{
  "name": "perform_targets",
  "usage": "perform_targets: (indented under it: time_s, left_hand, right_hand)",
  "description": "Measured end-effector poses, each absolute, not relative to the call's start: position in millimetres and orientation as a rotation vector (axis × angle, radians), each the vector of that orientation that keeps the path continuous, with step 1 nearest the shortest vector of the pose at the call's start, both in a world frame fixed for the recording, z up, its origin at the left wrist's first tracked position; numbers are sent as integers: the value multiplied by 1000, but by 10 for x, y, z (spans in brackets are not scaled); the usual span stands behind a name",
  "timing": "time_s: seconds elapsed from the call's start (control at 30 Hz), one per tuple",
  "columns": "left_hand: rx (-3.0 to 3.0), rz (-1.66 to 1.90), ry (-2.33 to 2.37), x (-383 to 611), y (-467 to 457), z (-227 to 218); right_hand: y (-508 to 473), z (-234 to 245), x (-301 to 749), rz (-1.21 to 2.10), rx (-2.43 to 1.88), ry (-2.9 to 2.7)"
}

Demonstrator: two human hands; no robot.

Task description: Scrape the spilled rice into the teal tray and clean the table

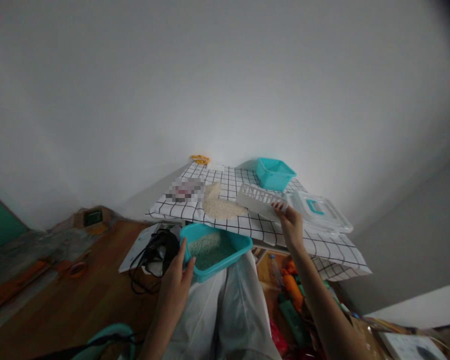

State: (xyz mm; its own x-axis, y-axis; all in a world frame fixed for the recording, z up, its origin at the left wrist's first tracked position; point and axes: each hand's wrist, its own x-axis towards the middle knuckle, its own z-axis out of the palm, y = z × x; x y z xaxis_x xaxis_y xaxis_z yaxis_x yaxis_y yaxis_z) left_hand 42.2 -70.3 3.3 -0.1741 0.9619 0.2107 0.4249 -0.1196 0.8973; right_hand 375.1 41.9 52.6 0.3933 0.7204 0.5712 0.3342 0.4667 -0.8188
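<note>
My left hand [177,280] grips the near left corner of a teal plastic tub [230,246] partly filled with rice, held just below the front edge of a small table. My right hand [290,221] is closed on the near end of a white slotted tray [258,200] lying on the table's black-and-white grid cloth [262,227]. A pile of loose rice [217,205] lies on the cloth between the two hands, left of the white tray.
A second teal tub [274,173] stands at the back of the table. A clear lid with a teal handle [318,210] lies at the right. Black cables [153,255] sit on the wooden floor at the left; bottles and orange items [292,292] lie under the table.
</note>
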Motion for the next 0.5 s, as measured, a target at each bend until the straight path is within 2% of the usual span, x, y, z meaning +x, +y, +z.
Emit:
perform_targets:
  time_s: [0.33, 0.5]
  left_hand:
    - [1541, 1177, 1638, 441, -717, 133]
    - [1551, 1237, 1642, 436, -716, 108]
  right_hand:
    - [158, 490, 3785, 321, -1140, -1178]
    - [166, 489, 3600, 340, -1125, -1195]
